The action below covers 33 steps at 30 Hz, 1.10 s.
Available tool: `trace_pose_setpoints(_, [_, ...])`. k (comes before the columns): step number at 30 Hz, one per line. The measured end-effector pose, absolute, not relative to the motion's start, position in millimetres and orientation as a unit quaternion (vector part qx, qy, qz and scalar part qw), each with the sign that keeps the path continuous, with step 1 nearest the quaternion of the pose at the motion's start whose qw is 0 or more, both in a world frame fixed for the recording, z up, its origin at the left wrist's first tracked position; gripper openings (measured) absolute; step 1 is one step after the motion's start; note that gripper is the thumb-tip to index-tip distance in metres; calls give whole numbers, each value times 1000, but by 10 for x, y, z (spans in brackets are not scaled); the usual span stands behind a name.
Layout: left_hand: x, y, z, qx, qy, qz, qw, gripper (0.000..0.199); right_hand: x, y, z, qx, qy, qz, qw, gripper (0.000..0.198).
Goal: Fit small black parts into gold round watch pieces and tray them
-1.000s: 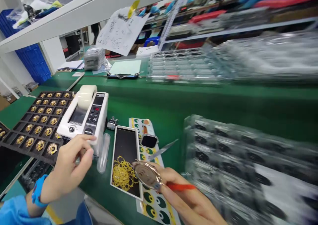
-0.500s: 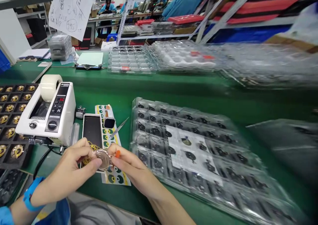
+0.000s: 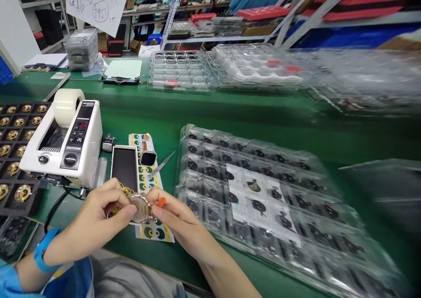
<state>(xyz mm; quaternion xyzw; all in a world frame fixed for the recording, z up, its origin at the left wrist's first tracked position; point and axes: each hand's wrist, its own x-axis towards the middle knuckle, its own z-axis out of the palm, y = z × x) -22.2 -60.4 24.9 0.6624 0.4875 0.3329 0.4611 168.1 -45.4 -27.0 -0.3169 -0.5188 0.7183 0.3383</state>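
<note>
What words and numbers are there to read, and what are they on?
"36": red display of the white tape machine.
"795": circled on the hanging paper.
"2258", probably: same paper.
Too small or blurred: other handwriting, the machine's label, any marks on the watch case.

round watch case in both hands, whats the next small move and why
Perhaps turn the round watch case slightly, steadying it with the left hand: both hands hold it at opposite sides, its broad face lies exposed between them, and an orange piece shows at the right hand.
</note>
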Motion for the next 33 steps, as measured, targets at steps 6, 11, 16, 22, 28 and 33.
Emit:
trace_pose_setpoints(6, [-207, -619, 202, 675, 489, 342, 434, 28, 1666, -453, -273, -325, -523, 711, 338, 48])
trace_pose_setpoints(11, [-178, -678, 194, 736, 519, 341, 271, 21, 1667, -463, -274, -319, -535, 698, 354, 44])
trace_pose_setpoints(16, [-259, -714, 264, 742, 550, 364, 118, 10, 1685, -475, -249, -316, -529, 702, 357, 43])
trace_pose_setpoints(22, [-199, -718, 244, 783, 403, 450, 150, 14, 1666, -563, -202, -285, -524, 711, 372, 43])
trace_pose_setpoints(28, [-38, -786, 24, 841, 303, 380, 236, 33, 1777, -834, -187, -239, -505, 724, 404, 45])
trace_pose_setpoints(33, [44, -723, -111, 833, 296, 350, 310, 20, 1839, -967, -254, -202, -495, 736, 416, 51])
